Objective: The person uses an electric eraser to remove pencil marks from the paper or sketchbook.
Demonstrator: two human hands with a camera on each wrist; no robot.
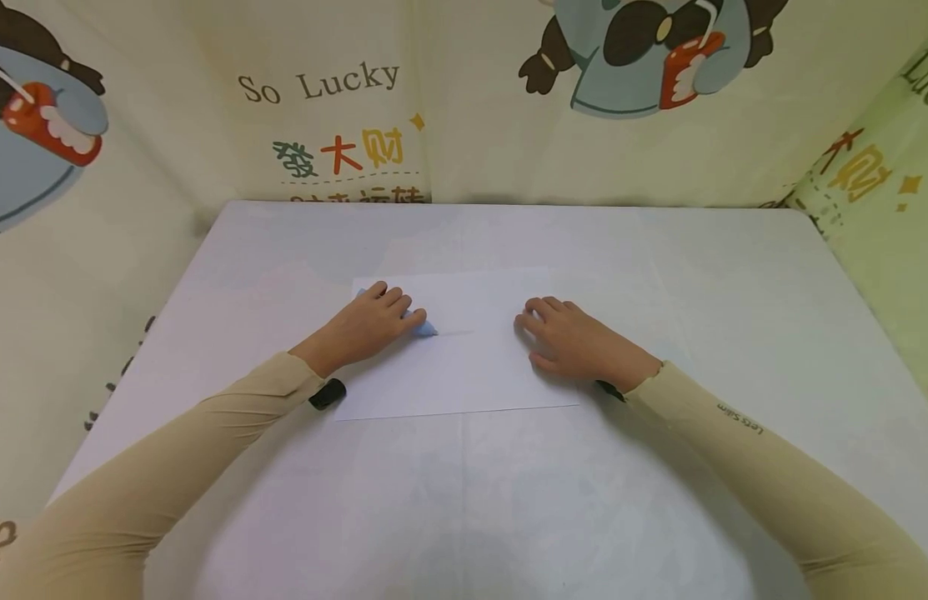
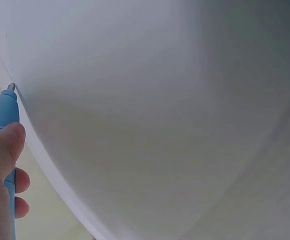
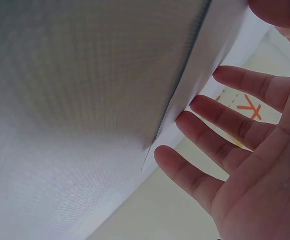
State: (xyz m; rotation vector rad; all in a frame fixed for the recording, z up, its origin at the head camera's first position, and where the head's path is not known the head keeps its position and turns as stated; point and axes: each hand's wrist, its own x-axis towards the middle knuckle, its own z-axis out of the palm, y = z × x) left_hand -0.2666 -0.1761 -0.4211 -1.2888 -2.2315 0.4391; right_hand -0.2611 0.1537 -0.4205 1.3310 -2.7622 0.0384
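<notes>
My left hand (image 1: 369, 327) grips a light blue pen-shaped tool (image 1: 424, 328) with a metal tip. In the left wrist view, the thumb presses on the blue body of this tool (image 2: 1, 114), and its tip is at the paper's surface. A sheet of white paper (image 1: 464, 375) lies flat on the table, with a faint line (image 1: 456, 332) just right of the tip. On the paper's right side rests my right hand (image 1: 579, 340). The right wrist view has its fingers (image 3: 220, 145) spread and fairly straight, fingertips at the sheet, holding nothing.
The table (image 1: 464, 500) has a white covering. Behind it hangs a cream curtain (image 1: 471, 108) with cartoon prints and lettering, which continues on the left and right sides. Small dark objects (image 1: 127, 365) show beyond the table's left edge. A black piece (image 1: 328, 394) sits under the left wrist.
</notes>
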